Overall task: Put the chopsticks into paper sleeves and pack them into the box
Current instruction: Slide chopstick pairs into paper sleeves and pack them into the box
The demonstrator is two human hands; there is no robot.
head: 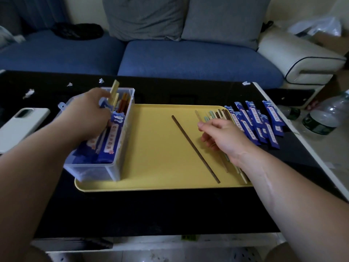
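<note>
A clear plastic box (120,163) stands on the left end of a yellow tray (156,148), with several blue-sleeved chopstick pairs (109,140) in it. My left hand (88,114) reaches into the box, its fingers closed around a sleeved pair whose cream tips (114,87) stick up. One dark brown chopstick (194,148) lies diagonally on the tray's middle. My right hand (221,135) rests over a row of loose coloured chopsticks (217,114) at the tray's right, thumb and forefinger pinching a pale one. Empty blue paper sleeves (258,123) lie fanned out to the right of the tray.
The tray sits on a black table (151,210). A white phone (20,123) lies at the left. Plastic bottles (324,118) stand at the right. Paper scraps (28,93) dot the far left of the table. A blue sofa (170,57) is behind.
</note>
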